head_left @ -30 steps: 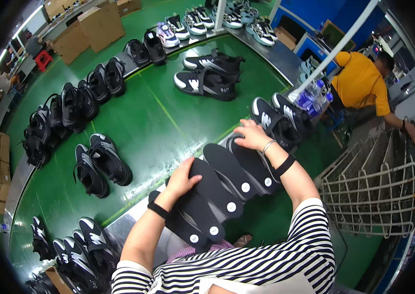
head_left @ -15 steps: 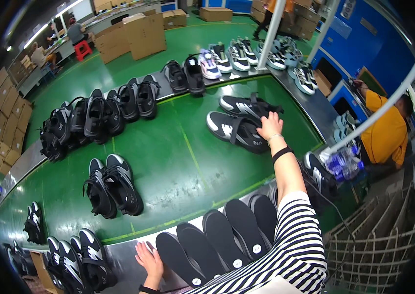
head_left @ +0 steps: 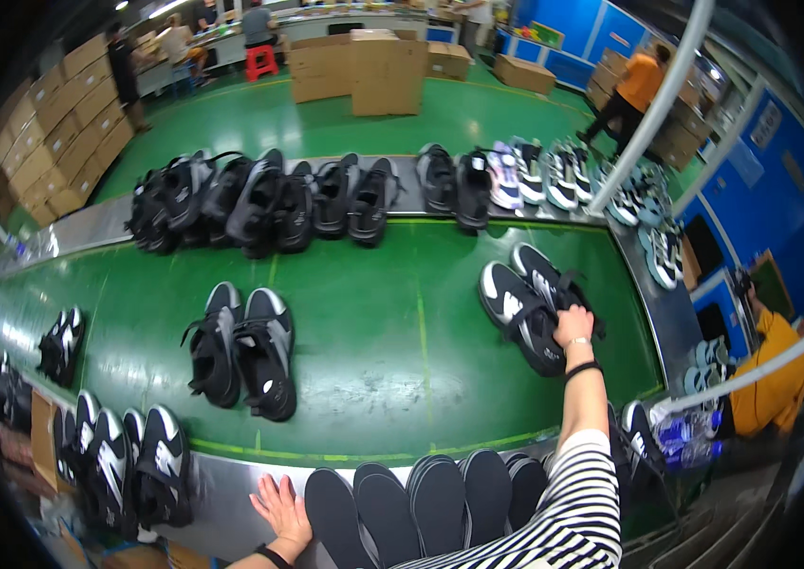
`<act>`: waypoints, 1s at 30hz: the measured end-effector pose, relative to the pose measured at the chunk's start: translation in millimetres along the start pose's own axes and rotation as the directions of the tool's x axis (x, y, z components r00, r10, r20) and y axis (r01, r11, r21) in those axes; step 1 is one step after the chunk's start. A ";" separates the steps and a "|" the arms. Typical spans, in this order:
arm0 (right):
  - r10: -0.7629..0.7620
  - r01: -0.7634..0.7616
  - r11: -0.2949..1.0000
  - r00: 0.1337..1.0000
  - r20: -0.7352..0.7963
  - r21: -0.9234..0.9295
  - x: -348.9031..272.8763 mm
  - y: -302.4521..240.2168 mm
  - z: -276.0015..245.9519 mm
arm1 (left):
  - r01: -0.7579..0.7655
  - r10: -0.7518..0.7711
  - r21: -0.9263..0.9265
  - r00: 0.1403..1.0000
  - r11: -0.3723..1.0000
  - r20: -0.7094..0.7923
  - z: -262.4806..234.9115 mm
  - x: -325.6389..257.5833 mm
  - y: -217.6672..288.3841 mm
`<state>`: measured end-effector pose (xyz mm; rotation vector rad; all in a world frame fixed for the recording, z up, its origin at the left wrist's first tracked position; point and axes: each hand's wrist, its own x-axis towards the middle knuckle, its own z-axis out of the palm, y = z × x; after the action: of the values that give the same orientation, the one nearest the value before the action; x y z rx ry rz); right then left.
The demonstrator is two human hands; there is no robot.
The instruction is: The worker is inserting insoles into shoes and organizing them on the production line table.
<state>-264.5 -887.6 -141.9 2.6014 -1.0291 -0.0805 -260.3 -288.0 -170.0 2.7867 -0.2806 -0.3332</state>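
Observation:
My right hand (head_left: 572, 325) reaches far out over the green conveyor belt (head_left: 392, 332) and grips a pair of black and white sandals (head_left: 525, 308) lying at its right side. My left hand (head_left: 280, 507) rests flat with fingers spread on the grey metal edge, touching the leftmost of a row of black shoe soles (head_left: 421, 503) laid along the near rim. A second pair of black and grey sandals (head_left: 239, 349) lies on the belt to the left, apart from both hands.
Many black sandals (head_left: 259, 199) and white sneakers (head_left: 554, 175) line the belt's far rim. More sandals (head_left: 127, 465) sit at the near left. A person in orange (head_left: 772, 379) sits at right. Cardboard boxes (head_left: 373, 57) stand beyond, and a white pole (head_left: 653, 114) crosses at right.
My right arm has stretched further and now grips the sandal pair on the belt. My left hand has slid along the near edge beside the soles. The view has tilted up.

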 end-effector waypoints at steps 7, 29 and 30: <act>-0.054 0.026 0.975 0.991 0.123 0.219 -55.5 -20.2 -36.7 | -0.072 0.069 -0.098 0.997 0.993 -0.032 8.8 -2.3 2.3; -0.519 0.436 0.632 0.852 -0.068 0.641 -357.7 -325.7 -307.6 | -0.240 0.291 -0.910 0.946 0.338 -0.142 -169.8 -22.5 -100.5; -0.520 0.436 0.635 0.852 -0.063 0.638 -372.9 -339.9 -305.6 | -0.284 0.282 -0.871 0.943 0.401 -0.178 -189.9 -26.7 -114.0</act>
<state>-262.9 -316.4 5.5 3.4901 -0.3730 -0.0265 -219.0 -121.1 -27.8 1.6210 -0.4215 -0.2731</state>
